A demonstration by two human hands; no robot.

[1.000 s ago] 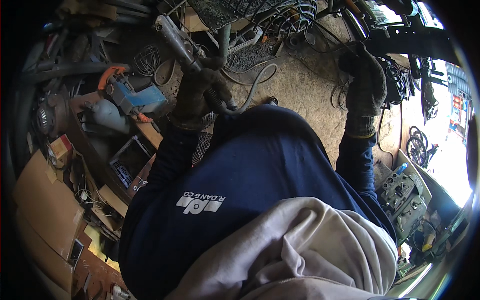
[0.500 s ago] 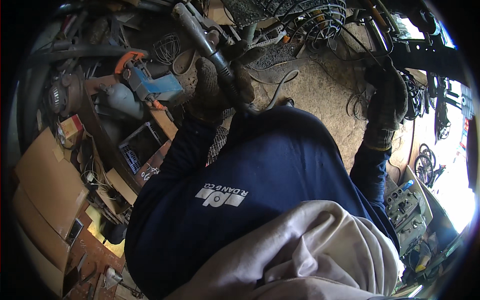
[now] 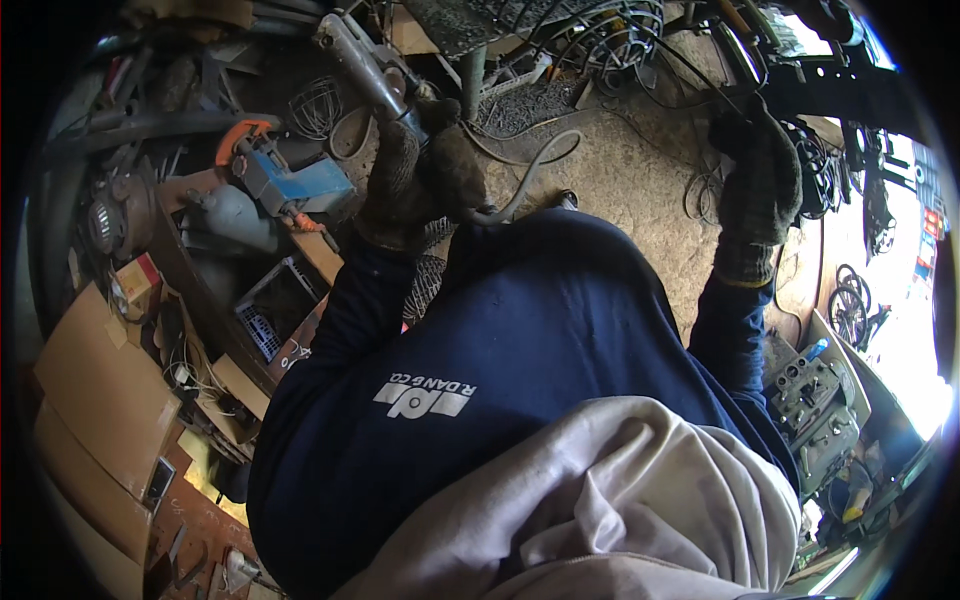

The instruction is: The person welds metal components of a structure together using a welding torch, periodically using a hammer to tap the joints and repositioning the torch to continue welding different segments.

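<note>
My left hand point(image 3: 425, 175), in a dark work glove, is closed around a long grey cylindrical metal tool point(image 3: 362, 70). The tool's far end points up and to the left, while the glove covers its near part. A grey cord point(image 3: 535, 178) curves away beside the glove; where it joins is hidden. On the right, my right hand point(image 3: 762, 175), gloved too, has its fingers curled at a thin dark cable or rod point(image 3: 697, 72) that runs up and left. The glove hides the grip itself.
Left of me are a blue and orange clamp-like machine point(image 3: 297, 182), a grey rounded tank point(image 3: 235, 217) and cardboard sheets point(image 3: 105, 385). A dark metal table point(image 3: 470, 25) and a wire cage point(image 3: 625, 40) stand ahead. Grey machinery point(image 3: 815, 400) sits at right; cables point(image 3: 705, 195) cross the floor.
My left hand has shifted slightly left and its fingers have wrapped more closely over the tool. The tool has moved left with it. My right hand appears slightly further left.
</note>
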